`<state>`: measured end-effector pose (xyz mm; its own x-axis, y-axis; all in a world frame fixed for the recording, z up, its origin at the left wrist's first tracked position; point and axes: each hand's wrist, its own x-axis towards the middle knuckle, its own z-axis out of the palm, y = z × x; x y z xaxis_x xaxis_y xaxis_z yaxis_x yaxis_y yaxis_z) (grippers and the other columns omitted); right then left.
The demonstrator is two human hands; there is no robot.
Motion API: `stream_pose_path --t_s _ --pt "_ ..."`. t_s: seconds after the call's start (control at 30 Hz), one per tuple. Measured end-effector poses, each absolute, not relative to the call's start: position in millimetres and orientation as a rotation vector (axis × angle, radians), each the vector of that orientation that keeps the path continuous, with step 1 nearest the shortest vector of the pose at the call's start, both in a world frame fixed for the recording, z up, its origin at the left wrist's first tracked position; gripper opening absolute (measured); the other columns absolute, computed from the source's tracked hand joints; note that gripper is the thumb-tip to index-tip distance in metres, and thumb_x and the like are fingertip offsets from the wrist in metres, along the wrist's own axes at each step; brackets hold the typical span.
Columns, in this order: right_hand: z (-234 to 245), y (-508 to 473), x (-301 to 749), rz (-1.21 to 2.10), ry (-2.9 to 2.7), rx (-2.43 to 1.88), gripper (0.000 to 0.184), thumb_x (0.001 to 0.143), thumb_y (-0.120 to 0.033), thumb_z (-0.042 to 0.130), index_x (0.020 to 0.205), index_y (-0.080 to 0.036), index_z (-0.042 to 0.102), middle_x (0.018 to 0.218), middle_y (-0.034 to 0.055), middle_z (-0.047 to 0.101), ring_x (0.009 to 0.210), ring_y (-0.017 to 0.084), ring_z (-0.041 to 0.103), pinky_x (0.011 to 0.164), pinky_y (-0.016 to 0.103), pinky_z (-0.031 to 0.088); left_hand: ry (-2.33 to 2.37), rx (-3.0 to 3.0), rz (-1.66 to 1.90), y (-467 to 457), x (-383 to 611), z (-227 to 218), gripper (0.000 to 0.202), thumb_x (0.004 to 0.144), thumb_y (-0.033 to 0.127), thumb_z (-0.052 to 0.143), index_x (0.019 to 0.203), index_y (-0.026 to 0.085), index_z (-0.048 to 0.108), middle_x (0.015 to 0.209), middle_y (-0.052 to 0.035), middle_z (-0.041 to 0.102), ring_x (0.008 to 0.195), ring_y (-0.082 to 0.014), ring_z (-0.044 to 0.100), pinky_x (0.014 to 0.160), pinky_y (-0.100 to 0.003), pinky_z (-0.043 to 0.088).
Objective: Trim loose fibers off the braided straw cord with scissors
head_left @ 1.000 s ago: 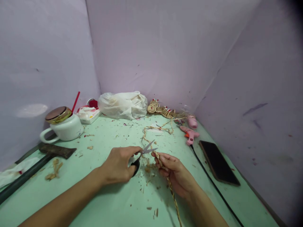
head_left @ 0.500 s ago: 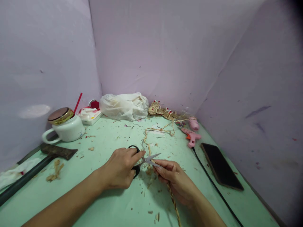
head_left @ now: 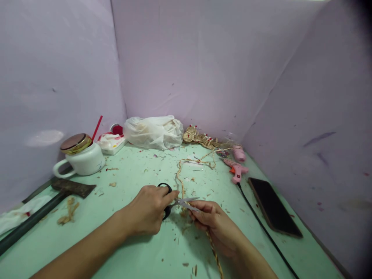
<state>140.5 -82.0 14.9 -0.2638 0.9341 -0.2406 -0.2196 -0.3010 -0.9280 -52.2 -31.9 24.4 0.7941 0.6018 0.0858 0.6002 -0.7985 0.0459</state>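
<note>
My left hand [head_left: 152, 207] grips black-handled scissors [head_left: 180, 202], fingers in the loops. Their metal blades point right, slightly parted, around or just over a thin strand by my right fingertips; which of the two I cannot tell. My right hand [head_left: 213, 221], closed in a pinch, holds a straw-coloured braided cord [head_left: 213, 250]. One stretch of the cord hangs below that hand toward the near edge. Another runs from the scissors up the table in a loose bend to the back right. The strand between my right fingers is partly hidden by the blades.
At left are a hammer-like tool [head_left: 72, 188] and a white mug [head_left: 87, 159] with a lid. A plastic bag [head_left: 154, 131] and woven pieces [head_left: 200, 137] lie along the back wall. At right are a pink glue gun [head_left: 236, 169], its cord and a phone [head_left: 274, 207]. Scraps litter the green table [head_left: 139, 255].
The scissor blades have come closer together near my right fingertips. Both hands stay in nearly the same place; the whole view has shifted slightly.
</note>
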Motion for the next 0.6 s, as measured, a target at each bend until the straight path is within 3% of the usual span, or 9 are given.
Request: stream_pose_path --t_s 0.17,0.33,0.47,0.6 --pt "14.8 -81.6 138.7 1.698 -0.983 -1.099 0.015 0.062 -0.024 0.066 0.070 -0.012 0.068 0.056 -0.0019 0.044 0.048 0.006 0.025 0.045 0.023 0.012 0.993 2.998 0.117 -30.9 -53.4 23.1 0.057 0.065 0.011 0.043 0.120 0.022 0.035 0.088 -0.0055 0.056 0.072 -0.0215 0.055 0.060 -0.033 0.042" --pt "15.4 -81.8 140.1 1.697 -0.936 -1.060 0.016 0.063 -0.023 0.065 0.075 -0.013 0.068 0.059 -0.0009 0.048 0.048 0.006 0.026 0.044 0.022 0.014 0.980 2.928 0.151 -30.6 -52.9 22.5 0.053 0.064 0.008 0.043 0.115 0.022 0.042 0.081 -0.0033 0.060 0.066 -0.0189 0.056 0.058 -0.029 0.041" --pt "15.5 -81.6 140.8 1.709 -0.863 -1.071 0.015 0.062 -0.016 0.059 0.074 -0.011 0.066 0.061 0.0001 0.046 0.049 0.006 0.028 0.042 0.020 0.013 1.042 2.673 0.405 -30.3 -52.7 26.9 0.042 0.067 0.009 0.041 0.105 0.026 0.051 0.080 0.0010 0.063 0.072 -0.0154 0.058 0.063 -0.024 0.041" --pt "16.2 -80.0 140.0 1.678 -0.833 -1.180 0.027 0.060 -0.015 0.051 0.083 -0.012 0.065 0.061 -0.0011 0.043 0.046 0.006 0.024 0.039 0.022 0.007 1.166 2.561 0.528 -29.0 -53.2 29.5 0.045 0.068 0.012 0.041 0.109 0.028 0.049 0.089 0.0012 0.063 0.081 -0.0173 0.058 0.068 -0.024 0.042"
